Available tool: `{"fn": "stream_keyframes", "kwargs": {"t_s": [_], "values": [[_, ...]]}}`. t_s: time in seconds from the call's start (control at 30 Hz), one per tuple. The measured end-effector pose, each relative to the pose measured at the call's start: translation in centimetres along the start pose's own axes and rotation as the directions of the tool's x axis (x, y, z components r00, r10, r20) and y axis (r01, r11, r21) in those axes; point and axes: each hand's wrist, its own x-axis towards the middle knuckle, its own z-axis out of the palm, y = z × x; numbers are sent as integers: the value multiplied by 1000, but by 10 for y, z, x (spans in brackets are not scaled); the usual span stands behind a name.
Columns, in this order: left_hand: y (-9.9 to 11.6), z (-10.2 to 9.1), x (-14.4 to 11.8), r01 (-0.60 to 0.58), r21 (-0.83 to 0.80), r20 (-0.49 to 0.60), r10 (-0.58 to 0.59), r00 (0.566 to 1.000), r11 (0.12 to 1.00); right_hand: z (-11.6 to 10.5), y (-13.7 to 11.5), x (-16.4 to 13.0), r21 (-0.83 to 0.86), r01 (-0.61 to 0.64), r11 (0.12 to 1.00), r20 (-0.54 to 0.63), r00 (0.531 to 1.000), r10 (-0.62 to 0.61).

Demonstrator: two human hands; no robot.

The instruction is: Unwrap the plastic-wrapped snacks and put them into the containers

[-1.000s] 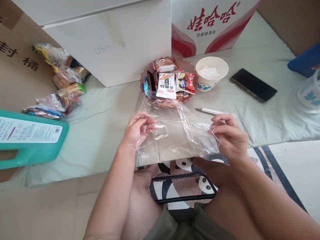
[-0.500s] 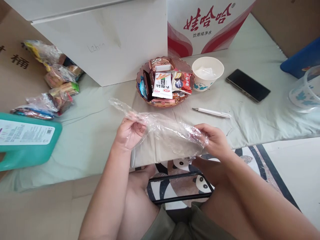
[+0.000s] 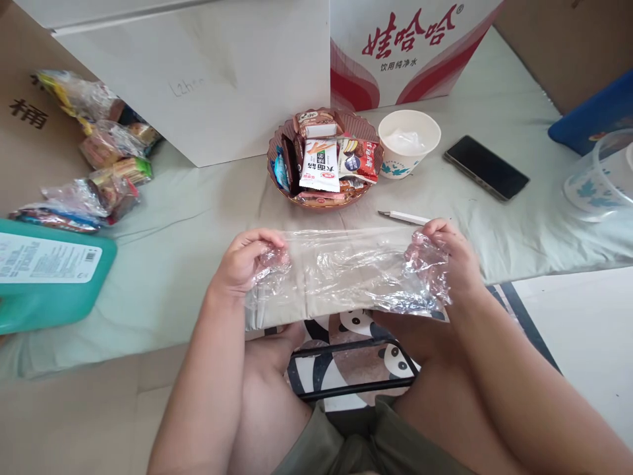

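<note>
Clear plastic bag (image 3: 346,270) stretched flat — left hand (image 3: 244,264), right hand (image 3: 448,260) pinching ends.

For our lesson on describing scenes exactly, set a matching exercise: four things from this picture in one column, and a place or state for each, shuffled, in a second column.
Things:
1. clear plastic bag
2. snack packets
3. phone
4. teal jug

Places or states:
A. lying on its side at the left edge
B. piled in the brown bowl
C. stretched between the left hand and right hand
D. flat on the cloth, right of the paper cup

Pairs: 1-C, 2-B, 3-D, 4-A
</note>
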Motion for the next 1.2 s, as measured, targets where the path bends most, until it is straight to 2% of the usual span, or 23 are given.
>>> {"fn": "stream_keyframes", "kwargs": {"t_s": [0.17,0.37,0.47,0.57,0.7,0.8,0.87,0.97,1.03,1.1,1.13,1.17,1.2], "values": [[-6,9,8,9,-115,-74,-18,997,993,1,0,1,20,-17,1000,12,1000,17],[0,10,4,98,30,-62,-96,993,995,9,-6,-2,-10,-133,991,-43,990,132],[4,9,1,111,122,-101,-99,990,986,13,-7,-2,-32,-115,993,-71,991,113],[3,10,2,127,209,-109,-105,988,970,16,-4,0,-76,-92,993,-151,985,80],[-1,11,4,194,287,-132,-162,978,938,18,-2,0,26,-168,985,-117,978,170],[-3,9,5,176,308,-120,-145,982,935,17,0,-3,-97,-205,974,-62,978,199],[-5,5,5,144,318,-102,-118,988,937,15,1,-5,-211,-168,963,-58,986,159],[-9,-1,8,92,321,-118,-57,991,943,9,4,-6,-290,-113,950,-40,994,105],[-10,-4,10,64,316,-135,-22,991,947,4,3,-8,-404,-115,908,31,990,139],[-10,-6,11,59,303,-131,-20,991,951,-2,0,-10,-583,-77,809,64,988,140],[-10,-8,10,65,295,-116,-32,993,953,-5,-3,-10,-665,-26,747,42,997,71],[-9,-9,10,74,288,-92,-49,995,955,-8,-5,-10,-734,37,678,-1,998,-56],[-8,-10,8,85,285,-56,-72,996,955,-10,-7,-10,-788,95,608,-48,975,-215]]}}
